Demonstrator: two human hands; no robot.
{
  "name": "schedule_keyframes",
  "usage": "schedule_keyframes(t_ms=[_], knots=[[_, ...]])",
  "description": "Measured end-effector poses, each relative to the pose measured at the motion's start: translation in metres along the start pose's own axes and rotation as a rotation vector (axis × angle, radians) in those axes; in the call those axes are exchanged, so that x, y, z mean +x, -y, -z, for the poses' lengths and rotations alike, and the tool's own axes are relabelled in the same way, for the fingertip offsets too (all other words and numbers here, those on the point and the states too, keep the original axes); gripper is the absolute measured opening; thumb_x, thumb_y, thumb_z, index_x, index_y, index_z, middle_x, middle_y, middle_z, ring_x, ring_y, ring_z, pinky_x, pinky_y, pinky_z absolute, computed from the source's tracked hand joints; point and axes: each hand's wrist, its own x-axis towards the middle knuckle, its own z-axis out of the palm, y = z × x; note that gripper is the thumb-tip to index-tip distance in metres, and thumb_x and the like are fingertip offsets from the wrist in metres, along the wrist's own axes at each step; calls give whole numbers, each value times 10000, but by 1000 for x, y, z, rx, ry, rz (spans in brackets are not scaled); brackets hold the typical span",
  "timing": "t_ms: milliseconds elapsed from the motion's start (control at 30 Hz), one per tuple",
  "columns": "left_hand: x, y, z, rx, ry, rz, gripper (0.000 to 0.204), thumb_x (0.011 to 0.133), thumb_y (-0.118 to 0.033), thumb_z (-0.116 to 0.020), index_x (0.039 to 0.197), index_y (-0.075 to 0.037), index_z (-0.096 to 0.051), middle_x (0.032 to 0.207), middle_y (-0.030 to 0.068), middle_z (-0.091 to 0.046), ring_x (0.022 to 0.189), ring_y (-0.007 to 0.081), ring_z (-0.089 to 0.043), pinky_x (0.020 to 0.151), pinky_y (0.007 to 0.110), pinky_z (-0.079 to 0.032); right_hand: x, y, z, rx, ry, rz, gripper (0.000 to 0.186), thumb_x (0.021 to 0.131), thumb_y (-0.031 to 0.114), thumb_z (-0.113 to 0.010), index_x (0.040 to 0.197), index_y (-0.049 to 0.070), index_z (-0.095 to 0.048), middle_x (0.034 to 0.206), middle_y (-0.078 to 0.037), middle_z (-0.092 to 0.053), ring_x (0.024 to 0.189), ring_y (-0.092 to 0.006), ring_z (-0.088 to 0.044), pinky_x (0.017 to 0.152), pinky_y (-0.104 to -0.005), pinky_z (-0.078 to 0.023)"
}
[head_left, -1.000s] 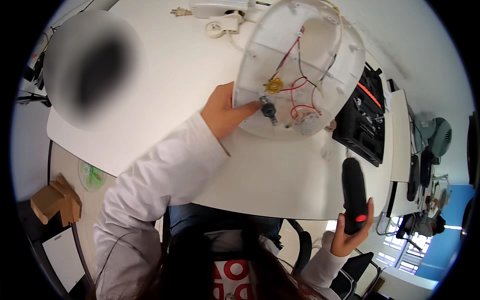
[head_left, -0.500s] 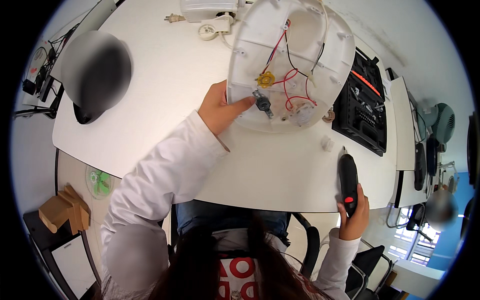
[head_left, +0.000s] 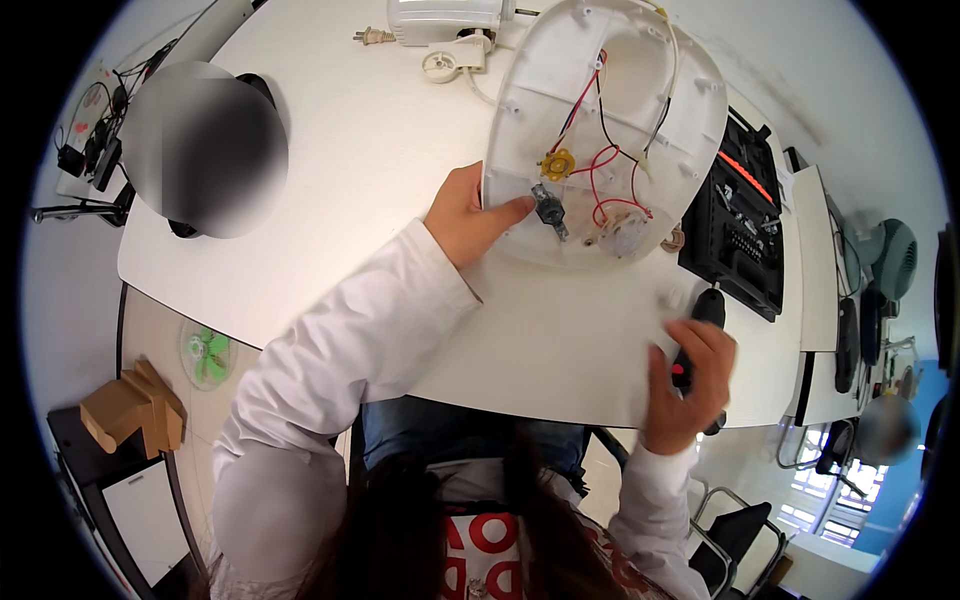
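Observation:
My left hand point(head_left: 470, 220) grips the left edge of a white plastic housing point(head_left: 600, 100), thumb beside a dark metal fitting point(head_left: 550, 212). Inside are red and black wires, a round yellow part point(head_left: 557, 164) and a translucent round part point(head_left: 622, 235). My right hand point(head_left: 692, 385), slightly blurred, has its thumb and curled fingers apart, over or beside a black electric screwdriver point(head_left: 710, 305) with a red button, which lies near the desk's right side. Whether the fingers still touch it is unclear. An open black tool case point(head_left: 732, 240) lies right of the housing.
On the white desk point(head_left: 370, 150) are a white appliance point(head_left: 445, 18) with plug and cord at the back, and a dark blurred object point(head_left: 205, 150) at left. Cables point(head_left: 100, 120) crowd the far left. A green fan point(head_left: 208, 355) and cardboard point(head_left: 135, 405) are below; a grey-green fan point(head_left: 890, 260) is at right.
My right hand has shifted up and left from the screwdriver's lower end and loosened its fingers; the screwdriver is now lower on the desk's surface, partly behind it. My left hand keeps holding the housing.

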Motion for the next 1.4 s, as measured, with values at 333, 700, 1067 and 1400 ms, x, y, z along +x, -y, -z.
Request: schedule_keyframes(t_ms=[333,700,1067,1400], knots=[[1,-3,0,19,5,-15,233,823,-64,-636,1031,35,-600,884,61,-669,772,104,-594,700,265,-477,51,18,-79,-189,45,160,294,656,147,-768,925,158,-650,892,49,-633,853,-158,-545,710,-320,-373],[3,0,1,-15,11,-30,223,814,-66,-644,1013,30,-608,874,63,-670,786,102,-596,718,264,-480,55,16,-87,-167,10,224,189,679,142,-766,817,142,-637,806,50,-630,780,-158,-551,677,-312,-365],[1,-1,0,-16,11,-63,203,810,-64,-636,992,22,-607,849,60,-664,758,114,-597,693,271,-475,65,25,-82,27,-5,120,198,715,95,-738,885,118,-639,803,21,-635,749,-185,-569,664,-321,-386],[6,7,1,-54,21,-94,188,819,-72,-625,988,10,-613,811,46,-651,725,106,-582,648,263,-462,83,30,-98,-58,-56,210,181,714,127,-741,878,130,-665,801,30,-629,747,-171,-570,675,-314,-394]])
